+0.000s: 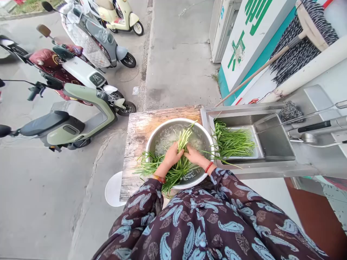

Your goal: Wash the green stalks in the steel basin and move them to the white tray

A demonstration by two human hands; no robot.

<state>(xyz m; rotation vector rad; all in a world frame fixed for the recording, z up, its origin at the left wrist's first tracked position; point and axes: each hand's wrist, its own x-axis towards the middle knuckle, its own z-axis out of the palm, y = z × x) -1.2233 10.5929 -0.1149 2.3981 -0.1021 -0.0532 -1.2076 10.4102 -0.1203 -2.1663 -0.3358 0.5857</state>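
Note:
A bunch of garlic chives [184, 138], pale ends pointing away from me, is held over a round metal basin [150, 139] with water in it. My left hand [172, 154] is closed around the bunch from the left. From the right, my right hand [195, 155] grips the same bunch, its fingers partly hidden among the stalks. The green leaves hang toward me and spill over the basin's near left rim. More garlic chives [234, 142] lie in a pale tray in the steel sink to the right.
The basin stands on a worn wooden board [135, 126]. Beside it is the steel sink [279, 139] with a faucet [311, 126] and a dark scrubber [291, 111]. A mop [271, 61] leans at the upper right. Several scooters, including a green one [89, 104], stand at the left.

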